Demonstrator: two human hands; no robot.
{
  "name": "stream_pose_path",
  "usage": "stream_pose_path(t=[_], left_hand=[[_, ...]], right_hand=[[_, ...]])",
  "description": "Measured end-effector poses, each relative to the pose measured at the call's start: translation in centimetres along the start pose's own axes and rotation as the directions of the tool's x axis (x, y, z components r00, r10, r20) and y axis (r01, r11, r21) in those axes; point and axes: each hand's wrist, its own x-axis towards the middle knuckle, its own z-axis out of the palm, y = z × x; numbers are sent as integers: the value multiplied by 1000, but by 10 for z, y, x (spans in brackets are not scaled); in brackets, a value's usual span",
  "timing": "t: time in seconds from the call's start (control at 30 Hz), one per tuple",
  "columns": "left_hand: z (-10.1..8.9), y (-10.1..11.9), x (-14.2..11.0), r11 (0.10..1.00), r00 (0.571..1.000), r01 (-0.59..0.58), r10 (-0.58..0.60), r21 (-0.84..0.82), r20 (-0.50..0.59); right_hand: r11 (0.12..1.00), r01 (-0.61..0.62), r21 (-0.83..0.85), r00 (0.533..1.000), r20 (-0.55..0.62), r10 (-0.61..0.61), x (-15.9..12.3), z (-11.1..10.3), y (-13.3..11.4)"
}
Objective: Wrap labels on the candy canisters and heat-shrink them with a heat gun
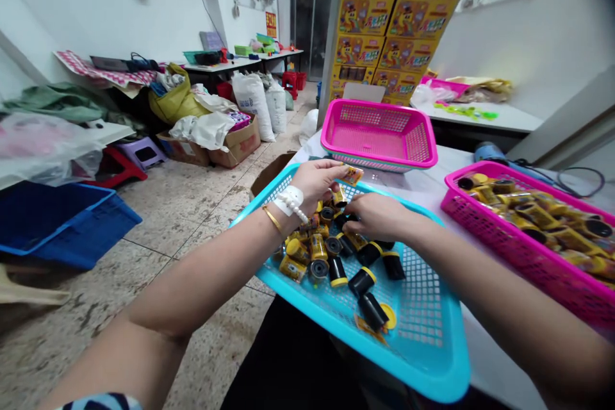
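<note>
Left hand (pixel 314 180): pinching yellow wrapper (pixel 354 175) by 1 end, probably floppy
Right hand (pixel 372 214): curled, can't tell its hold
Black canister (pixel 373 311): likely light, slick; grab mid-barrel

The orange wall sign (pixel 271 24) begins "手工", and the stacked yellow cartons (pixel 387 20) show lettering ending "杯!".

The turquoise basket (pixel 427 359) before me is smooth, glossy plastic, and the black canisters (pixel 373 312) look like shiny plastic. My gold bangle (pixel 273 219) gleams like polished metal. The printed cartons (pixel 369 16) look like cardboard, the floor tiles (pixel 158 230) rough and matt.
</note>
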Motion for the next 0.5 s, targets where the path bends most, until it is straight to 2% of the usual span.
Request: stream_pose_path(t=[0.1, 0.23, 0.4, 0.5], left_hand=[[-1, 0, 1, 1000, 1000, -14, 14, 16, -1], [-2, -2, 3, 999, 998, -13, 10, 46, 55], [0, -4, 3, 998, 998, -11, 7, 69, 62], [-2, -3, 5, 999, 999, 20, -21, 40, 43]], right_hand=[[998, -44, -49, 998, 48, 46, 3, 7, 4], [995, -99, -14, 993, 66, 100, 3, 15, 12], [975, -126, 185, 990, -46, 137, 19, 28, -3], [960, -100, 260, 993, -41, 115, 21, 27, -4]])
